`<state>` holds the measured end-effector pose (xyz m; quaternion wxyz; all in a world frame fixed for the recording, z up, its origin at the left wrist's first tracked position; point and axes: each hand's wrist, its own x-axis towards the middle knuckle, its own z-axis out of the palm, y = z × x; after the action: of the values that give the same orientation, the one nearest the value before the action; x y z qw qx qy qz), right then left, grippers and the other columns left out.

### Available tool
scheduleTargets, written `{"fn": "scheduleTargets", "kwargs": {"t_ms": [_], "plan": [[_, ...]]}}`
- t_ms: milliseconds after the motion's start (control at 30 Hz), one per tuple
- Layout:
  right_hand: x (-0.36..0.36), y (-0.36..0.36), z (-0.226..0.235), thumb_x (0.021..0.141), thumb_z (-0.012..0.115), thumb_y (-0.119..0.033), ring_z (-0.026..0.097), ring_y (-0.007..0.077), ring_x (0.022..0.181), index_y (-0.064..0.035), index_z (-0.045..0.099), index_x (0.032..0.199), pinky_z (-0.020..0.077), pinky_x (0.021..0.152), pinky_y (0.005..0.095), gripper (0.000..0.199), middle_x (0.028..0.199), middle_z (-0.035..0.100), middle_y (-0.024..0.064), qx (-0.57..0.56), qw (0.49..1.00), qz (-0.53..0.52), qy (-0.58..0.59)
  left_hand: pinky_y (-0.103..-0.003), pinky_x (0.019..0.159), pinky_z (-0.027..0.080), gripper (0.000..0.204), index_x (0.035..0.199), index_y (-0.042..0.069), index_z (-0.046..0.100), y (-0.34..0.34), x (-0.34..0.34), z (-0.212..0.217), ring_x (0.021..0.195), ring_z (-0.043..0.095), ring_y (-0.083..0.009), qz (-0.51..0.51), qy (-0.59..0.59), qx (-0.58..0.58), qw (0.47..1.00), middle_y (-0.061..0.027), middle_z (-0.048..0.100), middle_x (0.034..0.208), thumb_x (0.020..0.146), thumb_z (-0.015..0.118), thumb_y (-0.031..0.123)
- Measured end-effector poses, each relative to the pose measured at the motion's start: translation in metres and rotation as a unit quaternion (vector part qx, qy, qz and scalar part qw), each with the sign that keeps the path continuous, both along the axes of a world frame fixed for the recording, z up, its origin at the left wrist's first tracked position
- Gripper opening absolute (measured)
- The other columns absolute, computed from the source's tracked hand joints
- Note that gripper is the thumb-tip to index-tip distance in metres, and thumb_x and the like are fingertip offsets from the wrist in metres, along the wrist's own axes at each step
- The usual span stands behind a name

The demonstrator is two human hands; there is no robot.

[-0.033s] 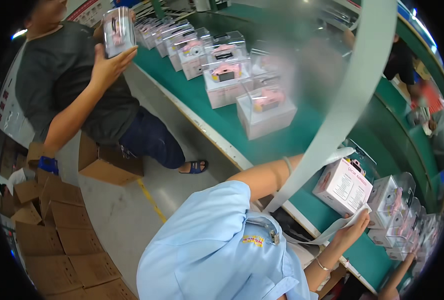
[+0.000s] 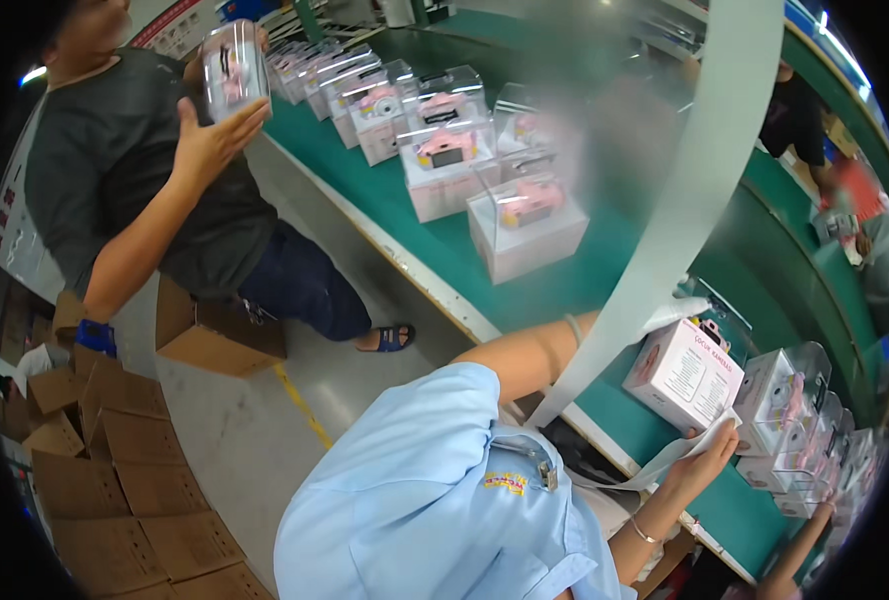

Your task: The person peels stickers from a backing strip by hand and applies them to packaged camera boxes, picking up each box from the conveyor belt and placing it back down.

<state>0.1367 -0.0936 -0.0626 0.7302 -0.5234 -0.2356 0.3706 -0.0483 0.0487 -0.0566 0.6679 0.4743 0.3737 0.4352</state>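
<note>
A white and pink box (image 2: 685, 372), printed on its side, stands on the green bench, with a toy camera under a clear cover on top. My right hand (image 2: 703, 458) is closed on a white sheet (image 2: 668, 462) of paper or cloth beside the box's near right corner. The sheet hangs down toward my shirt. My left arm (image 2: 525, 358) passes behind a pale post. Something white, a glove or cloth, shows at its far end (image 2: 677, 314) behind the box; the fingers of my left hand cannot be made out.
The pale post (image 2: 670, 210) stands between me and the bench (image 2: 385, 245). Rows of clear-topped boxes with pink toy cameras (image 2: 530, 225) fill the far bench; more (image 2: 777, 400) stand at right. A co-worker (image 2: 155, 170) holds one. Cartons (image 2: 115, 460) are stacked at left.
The whole view has shifted very slightly. The co-worker's hand on the clear-topped package has moved a little; my hands, the box and the white sheet look the same.
</note>
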Motion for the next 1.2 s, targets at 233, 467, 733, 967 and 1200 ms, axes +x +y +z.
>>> {"fn": "scheduleTargets", "kwargs": {"t_ms": [233, 467, 733, 967, 1200], "plan": [[0.028, -0.001, -0.012, 0.091, 0.055, -0.026, 0.055, 0.0072, 0.074, -0.0101, 0.053, 0.097, 0.0437, 0.053, 0.0207, 0.018, 0.089, 0.059, 0.0012, 0.002, 1.000, 0.007, 0.006, -0.036, 0.095, 0.037, 0.093, 0.141, 0.001, 0.011, 0.005, 0.012, -0.007, 0.109, 0.046, -0.0259, -0.054, -0.008, -0.057, 0.997, -0.0184, 0.044, 0.119, 0.074, 0.068, 0.029], [0.016, 0.013, -0.006, 0.092, 0.053, -0.028, 0.057, 0.0080, 0.076, -0.0109, 0.051, 0.101, 0.0457, 0.054, 0.0203, 0.019, 0.092, 0.060, 0.0019, 0.000, 0.997, 0.058, 0.045, -0.035, 0.096, 0.036, 0.090, 0.143, 0.006, 0.012, -0.004, -0.011, 0.015, 0.114, 0.041, -0.0268, 0.025, 0.027, -0.004, 0.999, -0.0186, 0.036, 0.123, 0.076, 0.067, 0.028], [0.015, 0.017, -0.008, 0.092, 0.054, -0.026, 0.058, 0.0084, 0.078, -0.0100, 0.051, 0.101, 0.0459, 0.053, 0.0204, 0.019, 0.092, 0.060, 0.0024, -0.011, 0.996, 0.070, 0.055, -0.035, 0.096, 0.037, 0.094, 0.144, 0.007, 0.002, -0.012, -0.019, 0.015, 0.125, 0.035, -0.0283, 0.004, 0.023, -0.046, 0.999, -0.0223, 0.020, 0.142, 0.080, 0.063, 0.037], [0.014, 0.016, -0.008, 0.090, 0.056, -0.026, 0.059, 0.0088, 0.076, -0.0100, 0.051, 0.100, 0.0474, 0.053, 0.0205, 0.019, 0.091, 0.061, 0.0022, 0.008, 0.995, 0.076, 0.058, -0.036, 0.096, 0.038, 0.094, 0.144, 0.008, 0.002, -0.015, -0.024, 0.023, 0.125, 0.035, -0.0284, -0.012, 0.044, -0.045, 0.998, -0.0216, 0.019, 0.143, 0.080, 0.063, 0.038], [0.008, 0.012, -0.004, 0.090, 0.056, -0.026, 0.059, 0.0085, 0.074, -0.0092, 0.052, 0.100, 0.0489, 0.054, 0.0203, 0.020, 0.090, 0.061, 0.0026, 0.011, 0.996, 0.071, 0.049, -0.038, 0.096, 0.038, 0.098, 0.144, 0.009, 0.001, -0.012, -0.027, 0.016, 0.125, 0.034, -0.0285, -0.014, 0.071, -0.020, 0.997, -0.0205, 0.018, 0.142, 0.077, 0.065, 0.040]]}}
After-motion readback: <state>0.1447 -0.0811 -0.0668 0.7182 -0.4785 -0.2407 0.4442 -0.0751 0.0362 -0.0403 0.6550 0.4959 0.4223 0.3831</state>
